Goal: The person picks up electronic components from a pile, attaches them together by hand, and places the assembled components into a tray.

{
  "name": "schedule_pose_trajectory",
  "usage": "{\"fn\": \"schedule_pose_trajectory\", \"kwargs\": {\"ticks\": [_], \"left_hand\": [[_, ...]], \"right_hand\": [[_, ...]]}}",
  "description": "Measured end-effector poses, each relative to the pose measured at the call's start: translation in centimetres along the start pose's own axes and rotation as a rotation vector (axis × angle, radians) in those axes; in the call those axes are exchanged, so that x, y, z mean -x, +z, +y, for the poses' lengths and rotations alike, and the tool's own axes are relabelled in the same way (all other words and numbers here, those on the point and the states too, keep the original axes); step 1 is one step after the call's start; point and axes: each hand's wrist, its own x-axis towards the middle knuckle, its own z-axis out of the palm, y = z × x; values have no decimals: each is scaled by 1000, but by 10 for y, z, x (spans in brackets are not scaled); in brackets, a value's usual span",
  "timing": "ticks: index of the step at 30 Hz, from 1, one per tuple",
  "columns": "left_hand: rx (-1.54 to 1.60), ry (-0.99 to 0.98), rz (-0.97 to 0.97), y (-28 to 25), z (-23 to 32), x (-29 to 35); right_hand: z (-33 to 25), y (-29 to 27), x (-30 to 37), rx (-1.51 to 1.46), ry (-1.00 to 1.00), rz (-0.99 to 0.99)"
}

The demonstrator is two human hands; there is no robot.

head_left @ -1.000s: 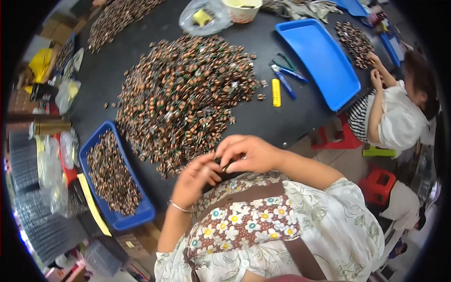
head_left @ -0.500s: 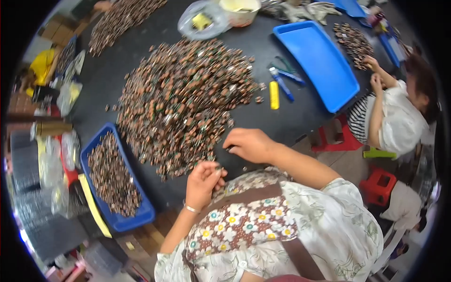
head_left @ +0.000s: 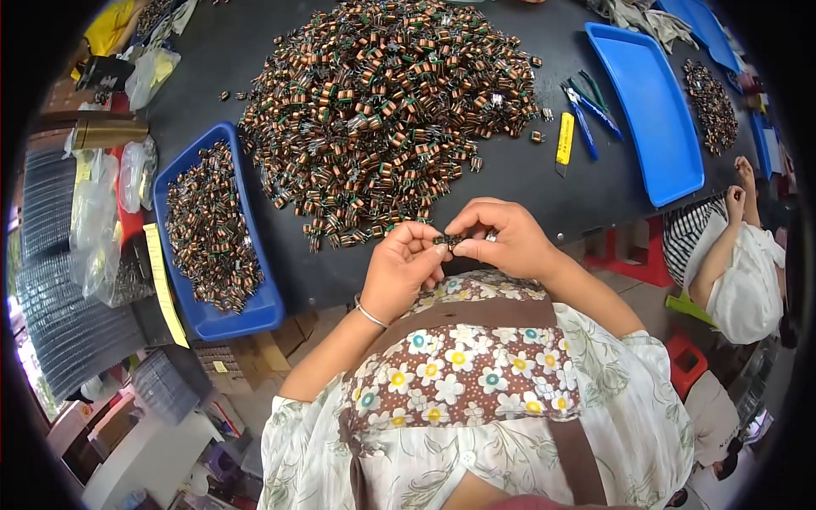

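In front of my apron, both hands meet at their fingertips over the near edge of the table. A small dark wire-wound coil (head_left: pixel 445 243) is pinched between them. My left hand (head_left: pixel 398 270), with a band at its wrist, grips it by thumb and forefinger, other fingers curled. My right hand (head_left: pixel 508 244) pinches the same coil from the other side; a shiny bit shows among its fingers, too small to make out. Just beyond lies a large heap of copper-wound coils (head_left: pixel 382 110), some with green on them. At left a blue tray (head_left: pixel 270 316) holds more coils.
Right of the heap lie a yellow cutter knife (head_left: pixel 564 140), blue-handled pliers (head_left: pixel 585 132) and a large blue tray (head_left: pixel 650 119). Farther right, a co-worker (head_left: pixel 735 272) sits near a smaller coil pile (head_left: pixel 711 106). A yellow strip (head_left: pixel 165 285) lies by the left tray.
My hands have come together; the right moved from the heap's near edge to meet the left at the coil. The view has shifted, so the table's things appear higher and farther right.
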Motion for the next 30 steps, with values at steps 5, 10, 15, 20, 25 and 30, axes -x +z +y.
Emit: {"fn": "schedule_pose_trajectory", "kwargs": {"ticks": [5,10,15,20,25,30], "left_hand": [[-27,-25,-33,9,0,-2],[-47,-57,-59,22,-1,-7],[227,-3,-93,30,-4,-10],[166,-19,-141,31,-5,-14],[-80,14,-75,48,5,-20],[-38,-32,-96,36,4,-20]], "right_hand": [[2,-5,4,-7,11,-11],[5,-28,6,81,-66,8],[20,-59,-12,676,-101,483],[16,-67,-13,612,4,235],[-3,-57,1,20,251,-158],[-3,-80,-8,306,131,180]]}}
